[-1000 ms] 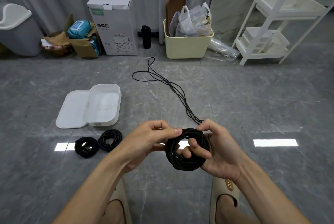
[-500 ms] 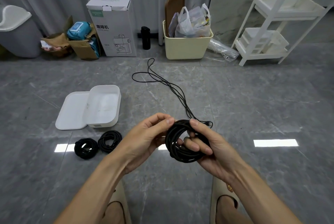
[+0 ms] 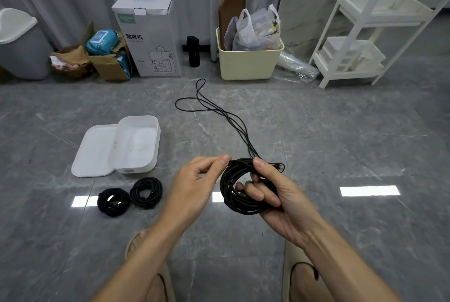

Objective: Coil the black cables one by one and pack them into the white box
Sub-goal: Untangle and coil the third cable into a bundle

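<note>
Right hand (image 3: 280,197) closed around the coil (image 3: 239,187), fingers threaded through its middle, thumb pressing the top strands down. Left hand (image 3: 194,184) pinched shut at the coil's upper left edge, thumb and forefinger on the strand being laid.

Since a second ago: thumb of the right hand shifted from beside the loop to on top of it, left pinch moved up from the coil's side to its top, and the loose tail running away over the floor (image 3: 341,131) looks shorter at the near end. Meaning, as a judgement: another turn just added, winding under way, cable (image 3: 219,109) not yet used up. A short end with a plug (image 3: 280,167) pokes out just right of the thumb.

Remaining slack stretches from the top of the coil away toward the far wall, ending in open loops on the floor well short of the cream bin (image 3: 248,63). So the coil sits inside the right grip, the free length beyond both hands, feeding in from the far side.

Two finished coils (image 3: 130,195) lie side by side, touching, on the floor left of the hands. Box (image 3: 136,142) open just beyond them, lid (image 3: 95,150) alongside, nothing packed inside. Packing not begun; likely several more turns first.
</note>
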Demonstrator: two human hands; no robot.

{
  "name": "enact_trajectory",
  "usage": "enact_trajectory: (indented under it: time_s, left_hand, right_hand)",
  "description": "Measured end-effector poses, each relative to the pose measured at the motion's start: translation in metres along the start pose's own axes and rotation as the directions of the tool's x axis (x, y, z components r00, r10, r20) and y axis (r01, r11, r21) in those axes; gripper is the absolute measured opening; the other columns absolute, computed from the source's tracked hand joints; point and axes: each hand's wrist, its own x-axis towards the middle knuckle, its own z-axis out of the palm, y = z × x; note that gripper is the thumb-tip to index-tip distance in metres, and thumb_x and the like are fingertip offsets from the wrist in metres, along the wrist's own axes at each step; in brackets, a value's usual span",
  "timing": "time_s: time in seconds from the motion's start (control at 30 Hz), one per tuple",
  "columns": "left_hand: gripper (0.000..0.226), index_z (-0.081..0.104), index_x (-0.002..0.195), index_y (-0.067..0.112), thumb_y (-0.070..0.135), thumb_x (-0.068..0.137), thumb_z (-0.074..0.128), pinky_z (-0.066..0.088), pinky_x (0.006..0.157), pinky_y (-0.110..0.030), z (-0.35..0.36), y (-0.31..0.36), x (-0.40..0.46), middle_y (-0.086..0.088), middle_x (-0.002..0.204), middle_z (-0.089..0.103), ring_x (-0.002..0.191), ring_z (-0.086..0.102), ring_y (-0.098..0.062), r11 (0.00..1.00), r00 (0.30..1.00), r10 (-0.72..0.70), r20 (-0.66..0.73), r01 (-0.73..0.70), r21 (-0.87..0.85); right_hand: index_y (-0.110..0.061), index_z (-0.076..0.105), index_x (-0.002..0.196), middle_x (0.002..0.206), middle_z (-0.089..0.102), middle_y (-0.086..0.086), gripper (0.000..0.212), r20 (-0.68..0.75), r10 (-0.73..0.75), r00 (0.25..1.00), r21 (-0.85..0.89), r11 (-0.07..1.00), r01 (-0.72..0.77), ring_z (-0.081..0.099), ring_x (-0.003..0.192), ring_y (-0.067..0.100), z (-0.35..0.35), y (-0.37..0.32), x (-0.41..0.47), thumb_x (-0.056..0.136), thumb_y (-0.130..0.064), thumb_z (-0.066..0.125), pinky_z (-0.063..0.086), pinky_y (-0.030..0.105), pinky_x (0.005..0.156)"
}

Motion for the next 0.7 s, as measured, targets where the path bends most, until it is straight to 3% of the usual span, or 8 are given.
enact_trajectory:
  time_s: [0.1,0.17,0.23,0.33,0.43,0.6,0.7]
  left_hand:
    - [0.028,0.073,0.097,0.045,0.049,0.095,0.046,0.051,0.084,-0.014,0.001,0.006,-0.005,0.021,0.099,0.074,0.099,0.066,0.0,1.0,0.99,-0.022,0.138,0.022,0.001]
    - [0.026,0.069,0.11,0.045,0.052,0.093,0.05,0.052,0.086,-0.017,0.001,0.008,-0.006,0.019,0.103,0.074,0.103,0.066,-0.001,0.999,0.965,-0.028,0.261,0.031,-0.011]
    - [0.031,0.065,0.119,0.042,0.048,0.089,0.067,0.052,0.09,-0.021,0.0,0.006,-0.007,0.015,0.104,0.074,0.105,0.066,-0.001,0.999,0.943,-0.027,0.331,0.015,0.039]
    - [0.032,0.067,0.116,0.037,0.029,0.087,0.075,0.051,0.084,-0.016,0.0,0.004,-0.008,0.011,0.098,0.075,0.098,0.068,-0.002,0.995,0.952,-0.057,0.3,0.029,0.099]
    - [0.017,0.072,0.101,0.03,0.017,0.092,0.066,0.046,0.074,-0.008,0.002,0.006,-0.008,0.012,0.087,0.074,0.086,0.068,0.001,0.993,0.971,-0.054,0.231,0.028,0.115]
    - [0.03,0.066,0.074,0.036,0.014,0.092,0.056,0.04,0.06,-0.012,0.006,0.002,-0.01,0.011,0.071,0.068,0.065,0.056,-0.001,0.966,0.984,-0.026,0.176,-0.02,0.258]
    - [0.023,0.07,0.077,0.024,0.012,0.091,0.055,0.041,0.061,-0.012,0.005,0.001,-0.008,0.008,0.071,0.069,0.065,0.058,-0.002,0.978,0.985,-0.046,0.168,0.011,0.207]
  right_hand:
    - [-0.01,0.054,0.066,0.038,0.023,-0.004,0.028,-0.041,-0.011,0.999,0.004,1.0,0.011,0.04,0.045,0.012,0.0,-0.002,0.001,0.083,-0.029,0.066,0.056,0.029,0.083]
    - [-0.01,0.051,0.068,0.038,0.024,-0.004,0.028,-0.058,-0.014,0.998,-0.016,1.0,0.013,0.045,0.045,0.01,-0.001,-0.003,0.0,0.082,-0.031,0.065,0.051,0.031,0.091]
    - [-0.01,0.051,0.069,0.039,0.027,-0.003,0.029,-0.074,-0.02,0.997,-0.051,0.999,0.016,0.046,0.046,0.009,-0.001,-0.002,0.001,0.081,-0.033,0.065,0.045,0.035,0.097]
    - [-0.009,0.053,0.069,0.043,0.034,-0.001,0.032,-0.083,-0.034,0.996,-0.124,0.992,0.024,0.051,0.054,0.012,-0.003,0.001,0.003,0.081,-0.035,0.067,0.049,0.034,0.091]
    - [-0.01,0.055,0.071,0.05,0.041,0.001,0.034,-0.077,-0.018,0.997,-0.193,0.981,0.003,0.055,0.064,0.014,-0.004,0.003,0.004,0.079,-0.039,0.069,0.046,0.031,0.084]
    - [-0.009,0.052,0.071,0.053,0.052,-0.001,0.039,-0.022,0.015,1.0,-0.294,0.956,-0.021,0.059,0.07,0.012,-0.004,0.006,0.003,0.08,-0.044,0.066,0.045,0.028,0.085]
    - [-0.012,0.055,0.061,0.056,0.053,-0.001,0.037,0.007,0.014,1.0,-0.361,0.933,-0.01,0.059,0.07,0.011,-0.003,0.006,0.003,0.08,-0.042,0.067,0.045,0.025,0.08]
